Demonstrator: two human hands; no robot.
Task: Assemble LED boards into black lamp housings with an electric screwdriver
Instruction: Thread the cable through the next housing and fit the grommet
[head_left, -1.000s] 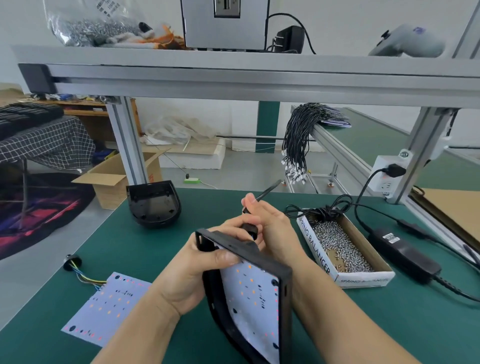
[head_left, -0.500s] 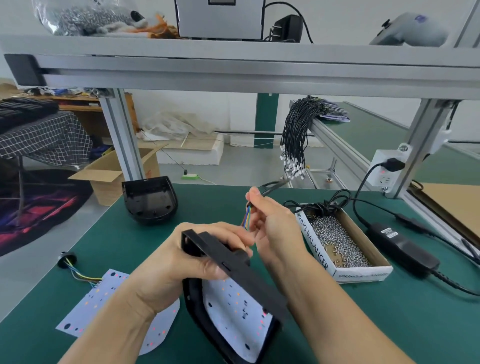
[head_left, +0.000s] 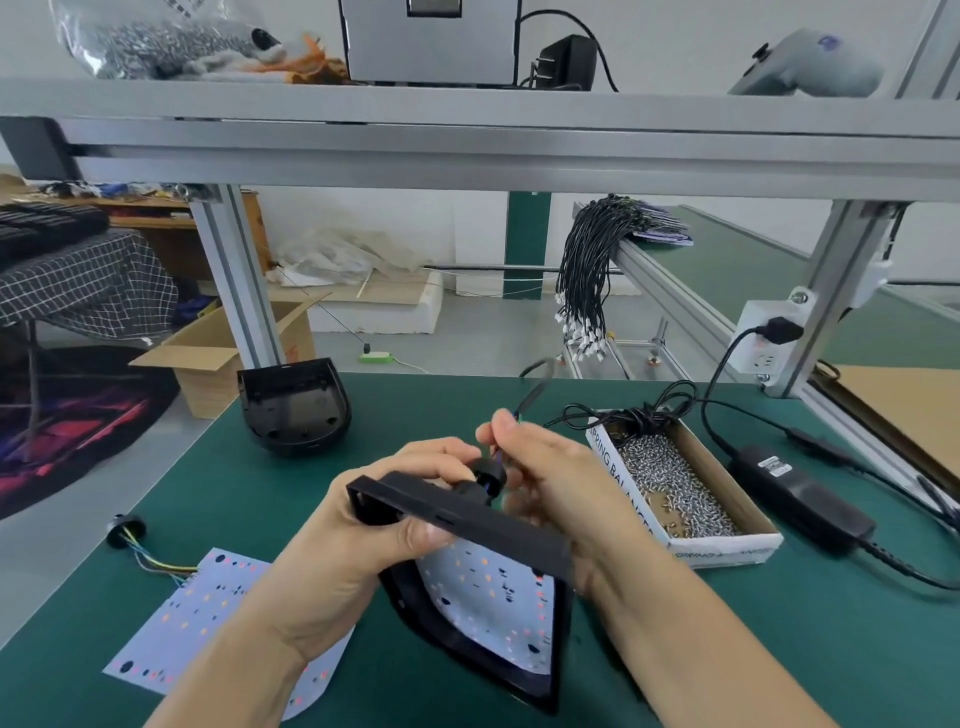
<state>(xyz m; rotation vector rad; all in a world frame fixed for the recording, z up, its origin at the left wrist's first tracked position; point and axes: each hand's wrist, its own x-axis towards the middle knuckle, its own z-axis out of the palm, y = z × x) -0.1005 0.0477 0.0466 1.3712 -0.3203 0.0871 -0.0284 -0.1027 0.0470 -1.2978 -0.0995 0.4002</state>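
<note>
Black lamp housing (head_left: 467, 525) held above mat, left of screw box (head_left: 691, 499), LED board (head_left: 488, 597) inside. Left hand (head_left: 363, 530) clamps top rim; right hand (head_left: 550, 467) pinches wires (head_left: 498, 452) at gland. Rigid, light plastic; rim best for grip, board fragile. Versus earlier: housing tilted flatter, wires pulled shorter.

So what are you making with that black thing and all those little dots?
A person is putting a lamp together. The left hand grips a black lamp housing with a dotted LED board sitting inside it. The right hand pinches the board's wires at the round black plug on the housing's top edge. Another LED board lies on the green table, a second housing waits behind, and a box of screws sits to the right.
</note>
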